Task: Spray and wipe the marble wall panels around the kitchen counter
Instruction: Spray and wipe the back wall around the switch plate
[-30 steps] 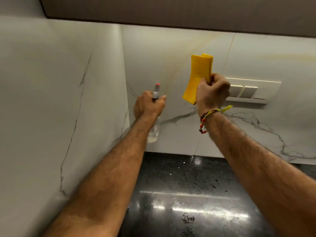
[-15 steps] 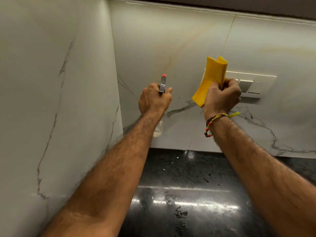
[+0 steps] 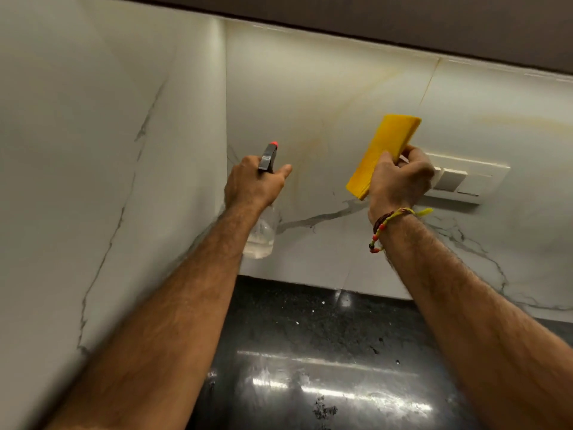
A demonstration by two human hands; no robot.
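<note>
While the left hand (image 3: 252, 184) grips the spray bottle (image 3: 262, 234) mid-frame to wet the back wall (image 3: 325, 97), the right hand (image 3: 398, 178) pinches the yellow cloth (image 3: 383, 153), ready to wipe.

wall panels (image 3: 310, 97): pale marble, smooth, soft sheen, grey veins
counter (image 3: 310, 336): black speckled stone, glossy, mirrors the light
cloth (image 3: 379, 153): yellow, matt, finely ribbed
spray bottle (image 3: 262, 234): clear plastic
switch plate (image 3: 465, 178): white plastic, smooth
</note>
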